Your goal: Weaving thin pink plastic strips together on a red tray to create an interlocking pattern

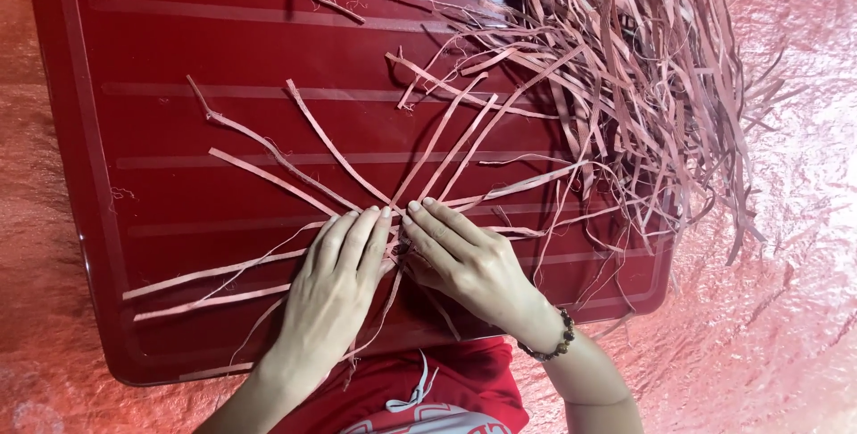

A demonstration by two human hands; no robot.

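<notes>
Head view: both hands lie flat, fingers together, on a crossing of thin pinkish strips near the front middle of a dark red ribbed tray. Left hand presses palm down on the crossing, fingers extended, not closed on anything. Right hand does the same just beside it, fingertips pinning the strips where they meet; a beaded bracelet sits on that wrist. Strips fan out from under the fingers toward the left edge and the upper right. They look light, flat, flexible and a bit springy, with frayed threads, so likely to slide or shift unless held at the crossing point; best hold seems to be right at the overlap. A big loose pile of the same strips covers the tray's upper right corner and spills onto the orange-red woven sheet, with stray ends tangling near the right hand.
</notes>
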